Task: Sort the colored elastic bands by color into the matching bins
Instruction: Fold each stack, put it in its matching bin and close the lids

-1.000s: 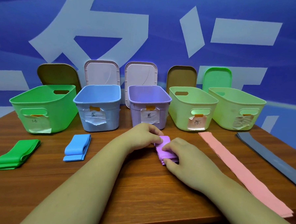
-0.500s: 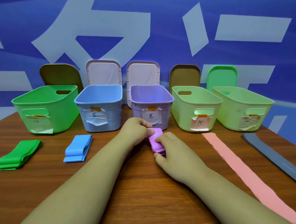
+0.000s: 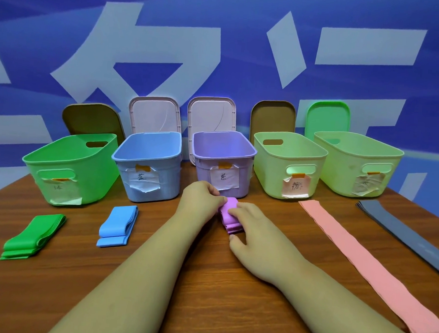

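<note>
Left hand (image 3: 201, 199): fingers curled, pinching the far left edge of the folded stack of purple elastic bands (image 3: 229, 212).
Right hand (image 3: 256, 235): fingers bent over the top of the same stack, thumb at its near end; gripping it from the right.
Purple stack: low over the brown wood-grain worktop (image 3: 41, 297), between both hands, just in front of the lilac plastic bin (image 3: 222, 166), not inside it. Underside hidden by fingers; lifted or resting cannot be told.
Lilac bin: open, centre of the row, paper label taped to the front.
Other bins, left to right: bright green plastic bin (image 3: 68, 168), light blue plastic bin (image 3: 149, 167), then past the lilac one a pale green plastic bin (image 3: 288, 167) and a second pale green bin at far right (image 3: 358, 163). All open, each with a taped paper label.
Green bands: folded stack of green elastic bands (image 3: 34, 235), flat on the worktop in front of the bright green bin, apart from it.
Blue bands: folded stack of light blue elastic bands (image 3: 117, 226), in front of the light blue bin, apart from it.
Pink bands: long unfolded stack of pink elastic bands (image 3: 361, 263), running from just in front of the first pale green bin to the near right edge.
Grey bands: long unfolded stack of dark grey elastic bands (image 3: 408, 234), right of the pink, not touching it.
Lids: row of plastic lids (image 3: 211, 115) propped upright behind the bins, two brown, two pale pink, one green.
</note>
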`<act>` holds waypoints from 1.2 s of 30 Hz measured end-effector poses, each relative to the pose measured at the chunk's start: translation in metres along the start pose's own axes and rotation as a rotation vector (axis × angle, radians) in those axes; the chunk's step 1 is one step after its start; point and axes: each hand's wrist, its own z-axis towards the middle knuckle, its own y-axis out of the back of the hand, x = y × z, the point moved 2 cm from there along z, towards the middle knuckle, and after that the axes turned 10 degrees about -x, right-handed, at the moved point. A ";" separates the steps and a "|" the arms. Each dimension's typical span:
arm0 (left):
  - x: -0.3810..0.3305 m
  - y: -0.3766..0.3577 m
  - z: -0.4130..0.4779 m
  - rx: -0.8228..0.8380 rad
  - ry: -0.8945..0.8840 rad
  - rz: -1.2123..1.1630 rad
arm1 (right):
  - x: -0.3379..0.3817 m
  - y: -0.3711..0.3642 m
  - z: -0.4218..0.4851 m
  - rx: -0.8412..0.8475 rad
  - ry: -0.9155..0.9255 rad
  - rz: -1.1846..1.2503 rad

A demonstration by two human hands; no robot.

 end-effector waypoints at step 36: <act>-0.133 -0.159 -0.050 0.133 -0.467 0.434 | -0.164 0.138 -0.014 0.165 -0.358 -0.264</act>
